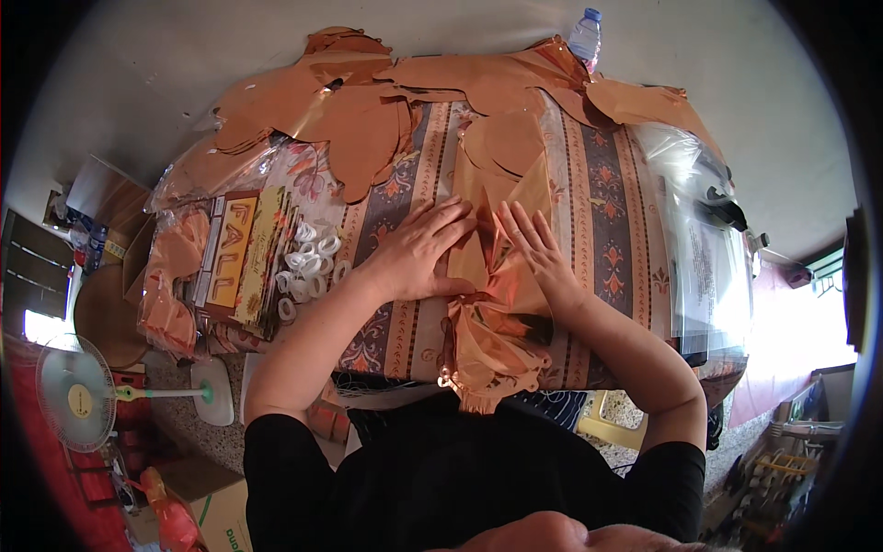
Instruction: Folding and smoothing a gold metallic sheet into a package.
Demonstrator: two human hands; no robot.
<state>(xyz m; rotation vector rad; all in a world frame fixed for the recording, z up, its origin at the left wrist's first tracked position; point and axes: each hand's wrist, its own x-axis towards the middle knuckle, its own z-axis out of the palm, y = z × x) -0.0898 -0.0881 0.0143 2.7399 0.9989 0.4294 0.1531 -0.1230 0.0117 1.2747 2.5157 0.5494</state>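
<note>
A shiny copper-coloured foil balloon [504,317], flat and wrinkled, lies down the middle of the patterned tablecloth [609,221]. Its near end is crumpled and hangs over the table's front edge, while a rounded part [504,143] spreads out farther off. My left hand [425,247] rests on its left side, fingers stretched forward and thumb out to the right. Opposite, my right hand [543,253] lies along the right side with straight fingers. Both hands are open, and a fold of foil rises between them.
More flat copper foil balloons [368,129] cover the far side. At left sit printed cards [241,258] and several white ribbon rolls [308,262]. Clear plastic bags [704,248] lie at right; a water bottle [586,39] stands behind. A fan [78,391] is at lower left.
</note>
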